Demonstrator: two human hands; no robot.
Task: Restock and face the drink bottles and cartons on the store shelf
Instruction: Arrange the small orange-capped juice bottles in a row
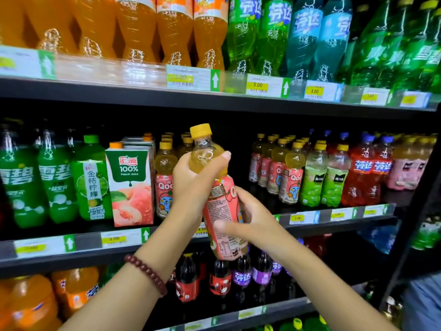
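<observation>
Head view: you hold the peach Qoo bottle (220, 206) in front of the middle shelf (334, 222), long axis near upright, yellow cap up and tipped slightly left. Your left hand (195, 180) wraps its shoulder; your right hand (248, 218) clasps the label. Behind it, a dark gap opens between the Qoo rows (290, 180), right of the peach juice carton (130, 185).

I am seeing yellow price tags (257, 85) sitting along the shelf edges, and a beaded bracelet (146, 274) circling one wrist.
</observation>
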